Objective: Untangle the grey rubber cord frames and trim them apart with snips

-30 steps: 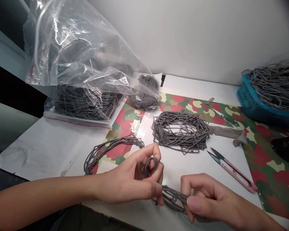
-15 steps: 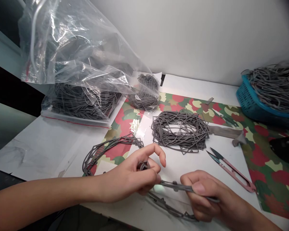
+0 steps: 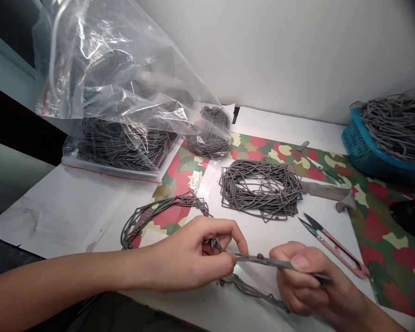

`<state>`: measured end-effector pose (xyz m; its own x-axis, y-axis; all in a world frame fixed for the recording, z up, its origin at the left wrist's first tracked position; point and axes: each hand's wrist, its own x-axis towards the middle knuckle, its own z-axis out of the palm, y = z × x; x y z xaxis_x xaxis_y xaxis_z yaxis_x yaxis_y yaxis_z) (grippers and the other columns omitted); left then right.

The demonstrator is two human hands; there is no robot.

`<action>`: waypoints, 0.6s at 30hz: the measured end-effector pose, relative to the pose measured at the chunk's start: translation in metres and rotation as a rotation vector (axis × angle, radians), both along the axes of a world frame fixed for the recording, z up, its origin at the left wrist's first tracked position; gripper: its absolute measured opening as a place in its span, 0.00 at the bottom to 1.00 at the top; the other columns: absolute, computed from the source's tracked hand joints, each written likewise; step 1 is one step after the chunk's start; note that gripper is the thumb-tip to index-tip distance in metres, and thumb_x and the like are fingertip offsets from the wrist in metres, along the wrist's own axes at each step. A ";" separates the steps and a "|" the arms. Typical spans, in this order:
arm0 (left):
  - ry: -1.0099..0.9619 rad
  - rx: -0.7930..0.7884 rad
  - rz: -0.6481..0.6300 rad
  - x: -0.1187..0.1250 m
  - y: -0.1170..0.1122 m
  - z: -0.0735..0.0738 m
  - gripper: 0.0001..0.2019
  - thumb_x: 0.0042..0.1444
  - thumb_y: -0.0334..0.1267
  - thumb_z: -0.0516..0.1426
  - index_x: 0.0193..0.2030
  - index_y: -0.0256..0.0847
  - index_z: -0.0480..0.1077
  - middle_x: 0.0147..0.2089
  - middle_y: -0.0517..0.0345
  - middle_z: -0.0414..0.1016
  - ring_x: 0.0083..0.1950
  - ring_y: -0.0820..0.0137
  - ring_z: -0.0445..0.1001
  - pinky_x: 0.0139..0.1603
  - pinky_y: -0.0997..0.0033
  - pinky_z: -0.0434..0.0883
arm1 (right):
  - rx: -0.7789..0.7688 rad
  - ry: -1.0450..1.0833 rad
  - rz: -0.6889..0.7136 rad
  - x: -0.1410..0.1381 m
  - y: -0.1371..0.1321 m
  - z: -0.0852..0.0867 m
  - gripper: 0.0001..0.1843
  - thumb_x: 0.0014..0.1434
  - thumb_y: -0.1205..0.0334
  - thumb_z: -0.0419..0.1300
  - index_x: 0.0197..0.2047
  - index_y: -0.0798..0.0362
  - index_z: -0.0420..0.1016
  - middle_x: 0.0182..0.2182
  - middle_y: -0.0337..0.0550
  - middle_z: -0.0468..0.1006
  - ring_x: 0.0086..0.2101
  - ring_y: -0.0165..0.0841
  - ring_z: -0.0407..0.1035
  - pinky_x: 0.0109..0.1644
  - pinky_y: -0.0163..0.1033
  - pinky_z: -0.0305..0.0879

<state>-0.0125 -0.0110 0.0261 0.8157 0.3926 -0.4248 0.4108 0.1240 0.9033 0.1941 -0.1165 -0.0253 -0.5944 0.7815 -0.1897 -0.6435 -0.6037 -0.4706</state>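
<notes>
Thin dark grey rubber gaskets (image 3: 263,261) run in a narrow strip between my two hands. My left hand (image 3: 197,253) is closed on one end, thumb and fingers pinching, with part of the strip bunched in the palm. My right hand (image 3: 306,276) grips the other end between thumb and curled fingers, and a tip sticks out past the thumb. Below the strip, more grey gasket strands (image 3: 256,290) hang near the right fingers. A loose ring of similar gaskets (image 3: 152,212) lies behind my left hand. Ahead lies a thick oval pile of gaskets (image 3: 263,210).
Pink-handled thread snips (image 3: 342,253) lie right of the pile, near a grey strip (image 3: 323,189). A clear plastic bag (image 3: 124,101) full of grey strands stands at the left, a smaller bundle (image 3: 214,133) beside it. A blue basket (image 3: 363,147) of strands sits at far right.
Both hands have shifted slightly right, with the strip still held between them. My left index finger has curled down toward the thumb.
</notes>
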 end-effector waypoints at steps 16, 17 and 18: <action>-0.182 -0.013 0.021 -0.003 -0.002 -0.011 0.07 0.56 0.38 0.60 0.31 0.39 0.67 0.22 0.71 0.51 0.22 0.79 0.49 0.21 0.77 0.49 | 0.096 -0.232 0.032 0.002 0.002 0.009 0.19 0.59 0.50 0.64 0.27 0.58 0.69 0.14 0.27 0.54 0.15 0.22 0.42 0.18 0.30 0.37; -0.186 -0.002 0.028 -0.002 -0.002 -0.013 0.07 0.56 0.37 0.60 0.31 0.38 0.67 0.22 0.70 0.53 0.23 0.78 0.51 0.22 0.77 0.50 | 0.117 -0.243 0.020 0.005 0.002 0.009 0.20 0.58 0.49 0.64 0.29 0.59 0.71 0.15 0.28 0.55 0.16 0.22 0.43 0.19 0.31 0.38; -0.187 0.009 0.039 -0.002 -0.002 -0.015 0.06 0.55 0.36 0.59 0.30 0.38 0.68 0.23 0.68 0.55 0.24 0.77 0.52 0.23 0.77 0.51 | 0.138 -0.248 0.003 0.008 0.002 0.008 0.21 0.57 0.47 0.64 0.30 0.59 0.72 0.16 0.29 0.56 0.17 0.23 0.44 0.20 0.31 0.39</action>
